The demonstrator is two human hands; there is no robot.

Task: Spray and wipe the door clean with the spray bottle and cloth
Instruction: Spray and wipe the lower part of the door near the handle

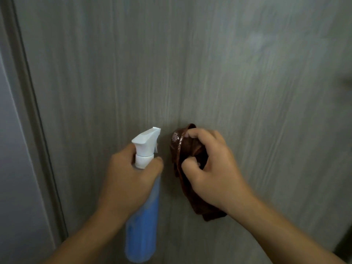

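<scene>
A grey wood-grain door point(190, 63) fills almost the whole view. My left hand point(127, 178) grips the neck of a blue spray bottle point(142, 221) with a white trigger head point(145, 141), nozzle pointing up and right toward the door. My right hand point(211, 168) holds a bunched dark brown cloth point(186, 149) close to the door, just right of the nozzle. The cloth's lower end hangs below my palm. Whether the cloth touches the door cannot be told.
The door frame point(36, 121) runs down the left side, with a pale wall point(11, 168) beyond it. A dark blurred shape point(346, 84) sits at the far right edge.
</scene>
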